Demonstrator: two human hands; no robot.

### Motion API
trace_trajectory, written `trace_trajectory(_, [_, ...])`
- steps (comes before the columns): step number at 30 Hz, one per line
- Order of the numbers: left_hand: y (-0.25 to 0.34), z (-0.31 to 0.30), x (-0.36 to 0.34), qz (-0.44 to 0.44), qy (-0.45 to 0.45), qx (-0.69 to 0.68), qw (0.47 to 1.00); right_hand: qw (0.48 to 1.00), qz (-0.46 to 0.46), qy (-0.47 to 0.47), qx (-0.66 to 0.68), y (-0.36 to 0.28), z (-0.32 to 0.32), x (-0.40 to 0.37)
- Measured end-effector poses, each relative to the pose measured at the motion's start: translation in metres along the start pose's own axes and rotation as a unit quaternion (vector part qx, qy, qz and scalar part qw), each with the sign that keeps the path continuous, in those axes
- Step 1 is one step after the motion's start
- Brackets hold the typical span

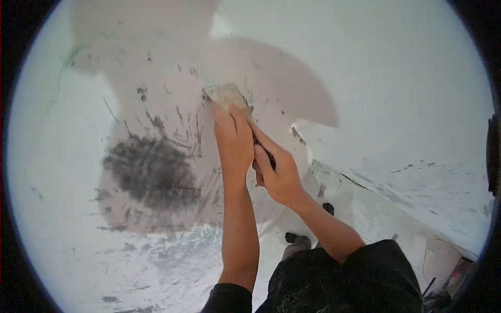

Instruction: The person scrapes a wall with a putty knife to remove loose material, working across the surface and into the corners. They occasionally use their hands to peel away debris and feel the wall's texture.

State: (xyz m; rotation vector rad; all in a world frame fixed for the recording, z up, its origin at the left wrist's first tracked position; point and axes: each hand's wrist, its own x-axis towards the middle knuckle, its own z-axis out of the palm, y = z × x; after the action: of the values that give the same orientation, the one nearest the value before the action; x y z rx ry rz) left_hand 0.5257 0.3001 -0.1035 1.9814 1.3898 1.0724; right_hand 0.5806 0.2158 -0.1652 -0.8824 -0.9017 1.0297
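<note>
"Head view: start with the right hand?"
"Just past centre, toward four o'clock. Clenched round the dark, narrow handle of a flat, pale-bladed scraper."
"And the scraper, lying where?"
"Blade between eleven and twelve o'clock, near centre, laid against a broad, white, scuffed wall. Handle slanting down toward five."
"Now the left hand?"
"Close to centre, toward eleven. Fingers stretched up onto the lower part of the blade, touching it. Pinching or only pressing? Can't tell, with the thumb hidden."
"Anything marked on the wall?"
"Yes: at nine o'clock, a large, blurry, dark-grey smudge, well apart from the blade. Toward ten, short, thin, dark streaks. Over much of the upper left, a soft, brownish-grey shadow, spreading past twelve toward one."
"And lower down?"
"At five o'clock, a black, loose, short-sleeved shirt, with a dark foot just above it. Toward four, another small dark shape, too unclear to name. Far out at four, some blurred clutter near the edge."
</note>
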Motion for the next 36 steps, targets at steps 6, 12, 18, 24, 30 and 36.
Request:
trace_trajectory(6, [-0.017,-0.009,-0.021,0.021,0.002,-0.061,0.998,0.999,0.038,-0.013,-0.01,0.003,0.007,-0.017])
trace_trajectory(12, [-0.031,-0.013,-0.019,0.054,-0.015,-0.014,0.998,0.995,-0.051,0.027,-0.08,0.008,0.013,-0.022])
trace_trajectory(18, [-0.039,-0.009,-0.014,0.084,-0.016,-0.002,0.996,0.977,-0.142,0.077,-0.143,0.02,0.021,-0.019])
trace_trajectory(24, [-0.009,-0.005,0.008,0.118,-0.024,0.021,0.993,0.978,-0.117,0.09,-0.147,0.002,0.009,0.01])
trace_trajectory(30, [-0.026,-0.003,-0.002,0.075,-0.004,-0.058,0.995,0.984,-0.086,0.027,-0.152,-0.003,0.002,-0.002])
trace_trajectory(36, [-0.01,-0.004,-0.001,0.056,0.008,-0.04,0.998,0.979,-0.143,0.048,-0.14,0.007,0.004,0.004])
